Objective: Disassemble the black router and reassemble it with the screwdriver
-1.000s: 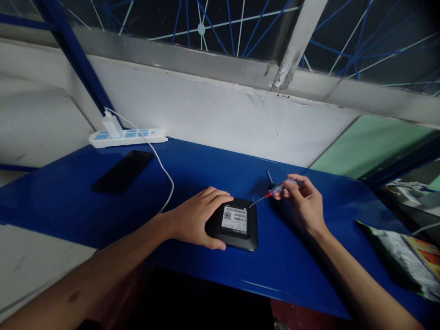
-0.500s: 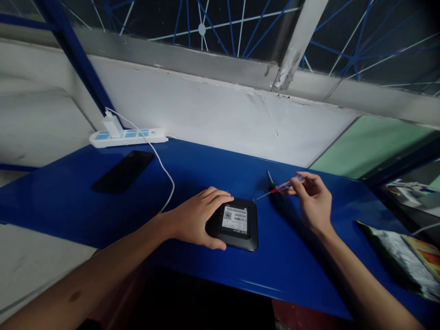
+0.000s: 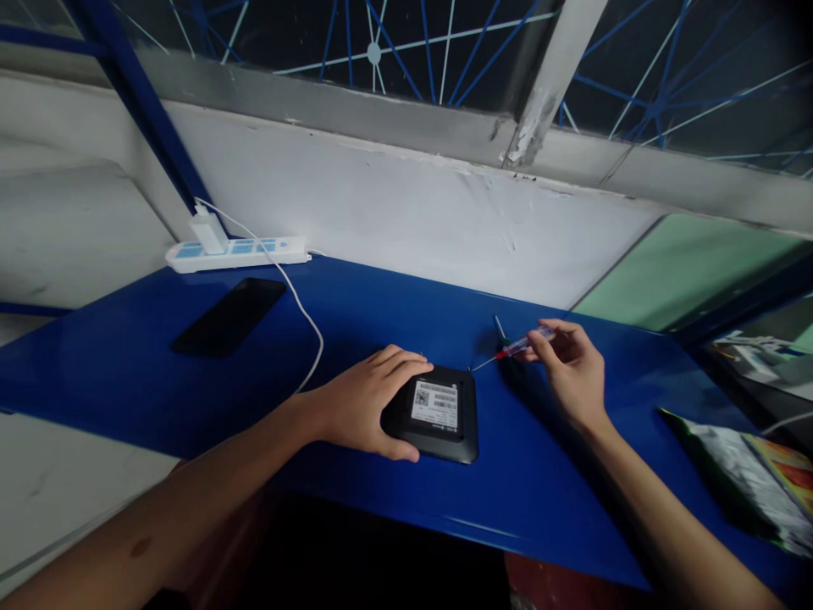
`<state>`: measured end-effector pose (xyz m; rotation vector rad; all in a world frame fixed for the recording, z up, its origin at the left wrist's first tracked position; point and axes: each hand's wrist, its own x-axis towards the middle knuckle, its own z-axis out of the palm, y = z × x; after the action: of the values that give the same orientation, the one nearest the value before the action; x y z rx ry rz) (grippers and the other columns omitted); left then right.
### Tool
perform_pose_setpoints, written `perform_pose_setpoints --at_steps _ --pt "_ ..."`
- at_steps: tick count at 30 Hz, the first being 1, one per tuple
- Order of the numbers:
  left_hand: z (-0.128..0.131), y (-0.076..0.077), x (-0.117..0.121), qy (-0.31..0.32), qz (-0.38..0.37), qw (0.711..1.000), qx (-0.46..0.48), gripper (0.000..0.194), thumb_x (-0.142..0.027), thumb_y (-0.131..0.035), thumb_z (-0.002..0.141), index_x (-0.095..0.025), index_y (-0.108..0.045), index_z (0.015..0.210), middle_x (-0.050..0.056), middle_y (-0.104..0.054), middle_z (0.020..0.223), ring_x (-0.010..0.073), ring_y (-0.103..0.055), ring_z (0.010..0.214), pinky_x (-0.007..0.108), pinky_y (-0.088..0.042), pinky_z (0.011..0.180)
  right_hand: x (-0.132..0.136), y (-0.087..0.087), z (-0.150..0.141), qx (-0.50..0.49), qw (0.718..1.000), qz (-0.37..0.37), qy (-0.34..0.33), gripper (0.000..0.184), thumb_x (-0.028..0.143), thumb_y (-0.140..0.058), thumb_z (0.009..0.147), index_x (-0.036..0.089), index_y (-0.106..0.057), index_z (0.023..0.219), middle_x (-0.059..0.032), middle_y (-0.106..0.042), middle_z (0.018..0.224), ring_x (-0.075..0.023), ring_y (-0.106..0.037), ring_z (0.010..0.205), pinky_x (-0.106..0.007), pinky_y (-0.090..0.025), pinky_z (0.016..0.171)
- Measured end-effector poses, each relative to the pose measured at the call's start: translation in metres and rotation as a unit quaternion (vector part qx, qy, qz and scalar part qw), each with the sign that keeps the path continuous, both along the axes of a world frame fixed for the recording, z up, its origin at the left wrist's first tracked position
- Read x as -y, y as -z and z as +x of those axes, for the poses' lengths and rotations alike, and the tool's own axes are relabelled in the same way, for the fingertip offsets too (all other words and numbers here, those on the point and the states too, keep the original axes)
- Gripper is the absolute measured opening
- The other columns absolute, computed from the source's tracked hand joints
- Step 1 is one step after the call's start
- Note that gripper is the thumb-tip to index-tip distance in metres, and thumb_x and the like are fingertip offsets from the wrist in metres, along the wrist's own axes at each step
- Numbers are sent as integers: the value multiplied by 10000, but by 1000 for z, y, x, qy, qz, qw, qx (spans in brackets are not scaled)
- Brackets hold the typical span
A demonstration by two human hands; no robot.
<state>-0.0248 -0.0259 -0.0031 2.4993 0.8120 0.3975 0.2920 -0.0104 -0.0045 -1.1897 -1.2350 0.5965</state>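
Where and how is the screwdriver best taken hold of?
Probably by the thick handle of the screwdriver, coming from the right, as the right hand does: its thin shaft points left, towards the black box, so the wider end faces right.

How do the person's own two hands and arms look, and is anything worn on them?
The ungloved, five-fingered left hand and ungloved right hand show no visible ring. The bare, slender left forearm bears one small oval spot. On it and the bare right forearm, no sleeve or watch shows.
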Motion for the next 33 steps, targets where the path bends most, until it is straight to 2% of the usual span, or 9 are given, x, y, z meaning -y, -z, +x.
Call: perform_pose_setpoints --at_steps 10,19,33 --pt "0 -1 0 -4 -1 1000 -7 1048 -637 -802 642 -206 -358 1489 151 -448 1497 388 -391 1385 572 -361 1157 -2 2 1 -10 1000 -8 -1 353 445 -823 757 238 -655 990 26 -659 775 -147 -680 596 -319 -586 608" --pt "-1 0 -1 0 -5 1000 4 1055 -619 -800 627 -235 -353 1502 144 -452 1491 407 -392 1378 618 -360 1139 -2 4 3 -5 1000 -12 -6 326 417 -815 773 240 -652 994 27 -650 797 -145 -682 614 -324 -595 627" --pt "1 -3 1 -5 -5 1000 7 1058 -634 -800 617 -240 -361 1496 135 -461 1477 405 -408 1357 609 -386 1121 -1 0 3 -25 1000 -5 11 339 435 -822 758 240 -668 989 27 -661 757 -150 -678 605 -332 -601 628"
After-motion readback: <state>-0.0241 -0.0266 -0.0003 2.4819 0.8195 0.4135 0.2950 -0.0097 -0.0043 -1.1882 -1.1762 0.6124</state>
